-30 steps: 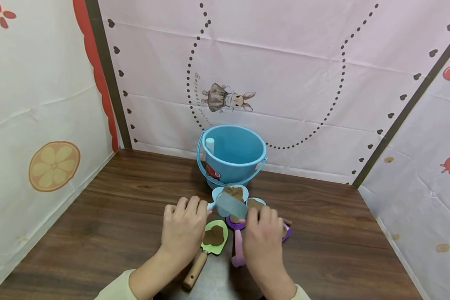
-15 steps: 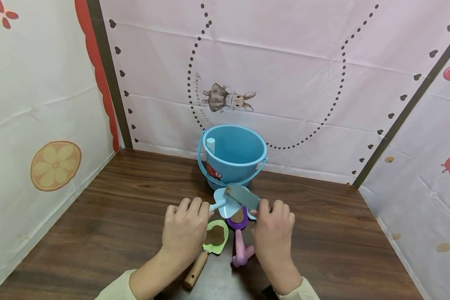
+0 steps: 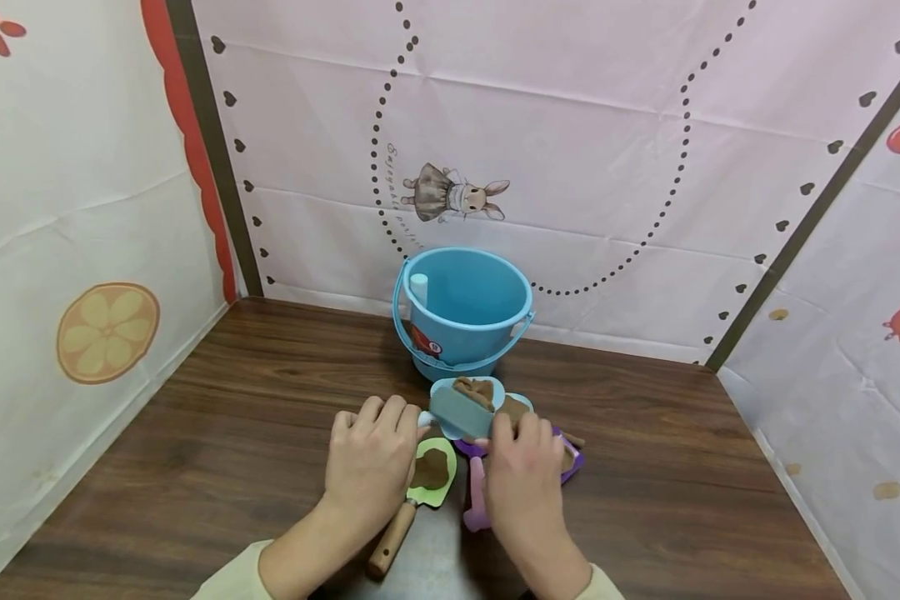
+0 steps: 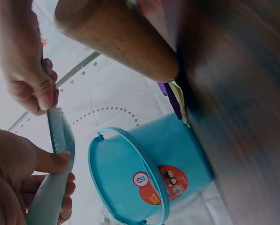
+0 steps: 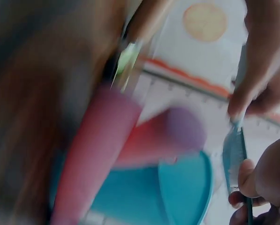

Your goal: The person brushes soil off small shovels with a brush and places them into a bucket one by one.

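Note:
In the head view my left hand (image 3: 371, 458) grips the handle of a light blue toy shovel (image 3: 437, 393). A brown, crumbly-looking clump (image 3: 474, 390) shows at the far side of its scoop. My right hand (image 3: 527, 467) pinches a flat grey-blue scraper (image 3: 461, 413), whose blade lies across the front of that scoop. In the left wrist view the left thumb presses along the shovel's handle (image 4: 46, 201). Thumb and fingers of the right hand (image 5: 271, 178) hold the scraper's edge in the right wrist view.
Below the hands lie a green shovel (image 3: 433, 471) with brown matter on it and a wooden handle, a purple shovel with a pink handle (image 3: 476, 500), another purple one (image 3: 572, 458), and a light blue one (image 3: 521, 402). Behind stands a blue bucket (image 3: 457, 342) against the patterned cloth.
Half a second ago the scraper was farther back and right, with brown bits at its tip. The right hand has since come back left with it. The left hand stays nearly still.

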A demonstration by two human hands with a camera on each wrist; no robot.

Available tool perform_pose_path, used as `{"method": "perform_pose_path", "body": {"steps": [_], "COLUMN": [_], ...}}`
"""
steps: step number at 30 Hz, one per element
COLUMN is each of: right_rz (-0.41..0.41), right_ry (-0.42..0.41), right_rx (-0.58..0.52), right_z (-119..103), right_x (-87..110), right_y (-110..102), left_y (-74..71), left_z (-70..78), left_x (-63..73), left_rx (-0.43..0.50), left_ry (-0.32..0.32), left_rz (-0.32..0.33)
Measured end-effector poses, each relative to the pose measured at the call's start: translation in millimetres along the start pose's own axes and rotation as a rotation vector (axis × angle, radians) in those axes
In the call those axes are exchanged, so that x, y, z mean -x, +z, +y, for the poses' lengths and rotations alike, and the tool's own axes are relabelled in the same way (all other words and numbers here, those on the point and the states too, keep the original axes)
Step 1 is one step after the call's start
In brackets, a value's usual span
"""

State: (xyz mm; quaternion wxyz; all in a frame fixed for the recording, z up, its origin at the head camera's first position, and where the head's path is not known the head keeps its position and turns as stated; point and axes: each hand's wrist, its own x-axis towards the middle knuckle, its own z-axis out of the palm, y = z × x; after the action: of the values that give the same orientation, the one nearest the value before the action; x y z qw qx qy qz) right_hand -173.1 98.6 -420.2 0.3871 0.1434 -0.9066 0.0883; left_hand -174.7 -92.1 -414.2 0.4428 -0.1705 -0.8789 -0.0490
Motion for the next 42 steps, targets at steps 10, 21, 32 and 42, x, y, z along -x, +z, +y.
{"method": "perform_pose_path", "body": {"steps": [10,21,32,42], "right_rz": [0.091,-0.059,-0.049,-0.131], "right_ry": [0.118,-0.008,0.166,0.042], "right_rx": [0.019,-0.048,0.008,-0.031], "right_z": [38.1,3.7,38.5,6.5], "right_x": [-12.4,-2.7,-12.0,-2.5], "right_y": [8.4,0.0,2.5,2.7], "left_y": [5.5,3.1,2.6,0.6], "left_z": [1.6,-0.7,0.4,-1.0], "left_x": [1.5,-1.0,0.9,0.6], "left_rx": [0.018,0.012,0.021,0.031], "left_ry": [0.047,0.031,0.021,0.012], "left_rz": [-0.024,-0.04,-0.05,-0.038]}}
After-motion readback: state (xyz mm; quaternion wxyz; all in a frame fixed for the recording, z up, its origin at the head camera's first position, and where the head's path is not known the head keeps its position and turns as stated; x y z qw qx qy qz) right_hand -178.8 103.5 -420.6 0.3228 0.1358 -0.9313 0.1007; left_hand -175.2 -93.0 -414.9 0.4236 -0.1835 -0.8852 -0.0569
